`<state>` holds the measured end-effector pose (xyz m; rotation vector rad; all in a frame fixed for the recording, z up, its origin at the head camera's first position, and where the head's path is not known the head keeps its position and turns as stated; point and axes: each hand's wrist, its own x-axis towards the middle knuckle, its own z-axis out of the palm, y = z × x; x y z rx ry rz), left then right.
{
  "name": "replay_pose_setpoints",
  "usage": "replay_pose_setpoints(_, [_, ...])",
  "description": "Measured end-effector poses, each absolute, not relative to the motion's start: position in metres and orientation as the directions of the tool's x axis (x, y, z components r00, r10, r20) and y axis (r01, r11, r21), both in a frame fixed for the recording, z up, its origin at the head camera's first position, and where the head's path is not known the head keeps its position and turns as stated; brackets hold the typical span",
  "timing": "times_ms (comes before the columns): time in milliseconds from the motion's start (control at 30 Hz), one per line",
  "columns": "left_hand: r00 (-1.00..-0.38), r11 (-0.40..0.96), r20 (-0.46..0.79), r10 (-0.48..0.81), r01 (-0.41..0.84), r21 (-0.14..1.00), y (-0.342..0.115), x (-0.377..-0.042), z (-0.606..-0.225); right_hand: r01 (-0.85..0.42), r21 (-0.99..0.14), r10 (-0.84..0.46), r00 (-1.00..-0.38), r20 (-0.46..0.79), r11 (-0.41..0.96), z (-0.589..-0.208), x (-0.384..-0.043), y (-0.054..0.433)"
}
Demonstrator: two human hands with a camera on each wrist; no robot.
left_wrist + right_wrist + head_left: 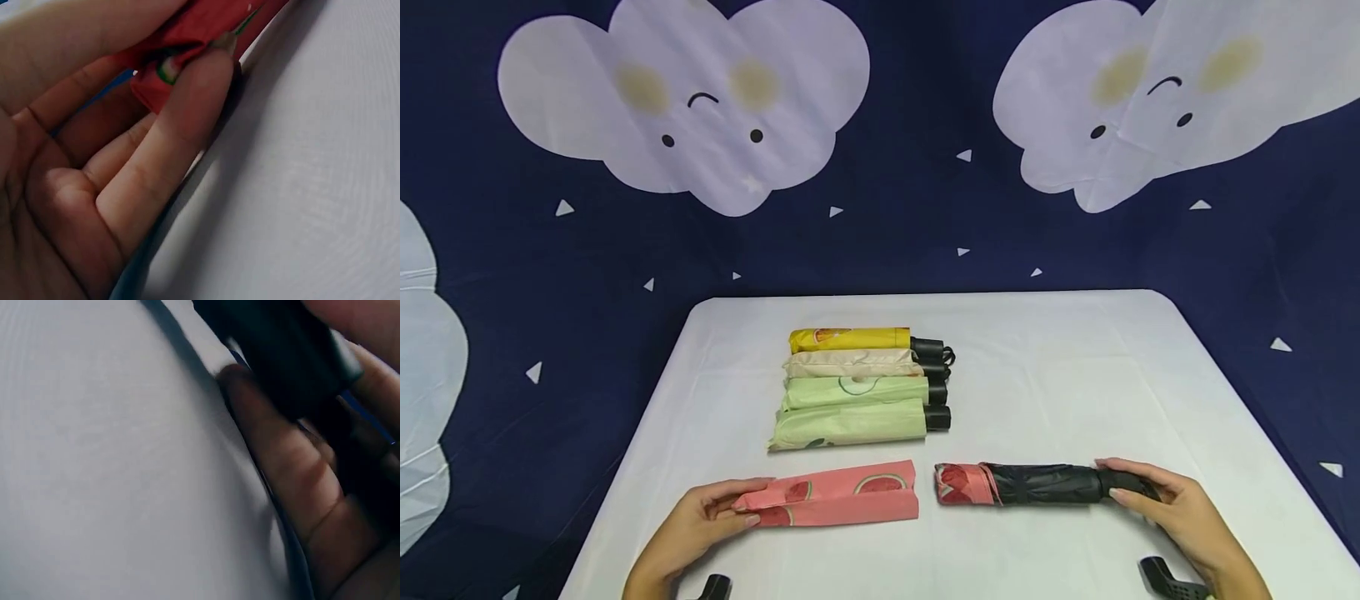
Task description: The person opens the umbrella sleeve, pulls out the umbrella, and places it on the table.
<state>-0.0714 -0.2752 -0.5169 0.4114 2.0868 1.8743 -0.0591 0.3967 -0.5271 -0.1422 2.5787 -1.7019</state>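
At the front left of the table, my left hand (696, 525) pinches the closed end of a pink umbrella sleeve (850, 497) printed with watermelon slices. In the left wrist view, thumb and fingers grip a crumpled corner of that sleeve (206, 25). My right hand (1183, 510) holds a folded umbrella (1045, 484) by its black handle. The umbrella's body is black, with a pink watermelon-print band at its left tip, which points to the sleeve's mouth across a small gap. Up close in the right wrist view, the handle (275, 350) lies between thumb and fingers.
Behind the sleeve, several sleeved folding umbrellas lie in a row, handles to the right: yellow (850, 338), cream (850, 363), and two light green, the nearer one (850, 423) in front. They rest on a white table (1075, 375). A dark blue cloud-print cloth (910, 167) hangs behind.
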Motion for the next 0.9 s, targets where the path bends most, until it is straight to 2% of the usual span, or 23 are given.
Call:
replay_pose_setpoints(133, [-0.912, 0.099, -0.013, 0.409, 0.030, 0.995, -0.271, -0.072, -0.516, -0.086, -0.899, -0.080, -0.995, 0.057, 0.429, -0.521, -0.059, 0.399])
replay_pose_setpoints(300, [-0.922, 0.162, 0.067, 0.382, 0.138, 0.977, -0.270, -0.067, -0.511, -0.071, -0.913, -0.034, -0.997, 0.062, 0.402, -0.513, -0.058, 0.402])
replay_pose_setpoints(367, [-0.928, 0.239, 0.090, 0.360, 0.185, 0.953, -0.270, -0.066, -0.506, -0.066, -0.929, -0.010, -0.998, 0.067, 0.364, -0.509, -0.057, 0.401])
replay_pose_setpoints(467, [-0.944, 0.411, 0.095, 0.316, 0.227, 0.883, -0.269, -0.063, -0.496, -0.070, -0.921, 0.040, -0.995, 0.092, 0.384, -0.501, -0.060, 0.396])
replay_pose_setpoints(567, [-0.961, 0.576, 0.072, 0.269, 0.220, 0.787, -0.269, -0.057, -0.483, -0.055, -0.909, 0.073, -0.993, 0.094, 0.412, -0.490, -0.071, 0.382])
replay_pose_setpoints(700, [-0.984, 0.678, 0.055, 0.167, 0.155, 0.719, -0.264, -0.052, -0.467, -0.097, -0.874, 0.041, -0.990, 0.133, 0.476, -0.471, -0.088, 0.354])
replay_pose_setpoints(800, [-0.986, 0.644, 0.157, 0.061, 0.159, 0.748, -0.250, -0.065, -0.461, -0.175, -0.845, -0.019, -0.981, 0.191, 0.506, -0.456, -0.102, 0.325])
replay_pose_setpoints(900, [-0.951, 0.618, 0.308, 0.007, 0.247, 0.747, -0.230, -0.086, -0.460, -0.268, -0.802, -0.096, -0.961, 0.258, 0.534, -0.446, -0.121, 0.289])
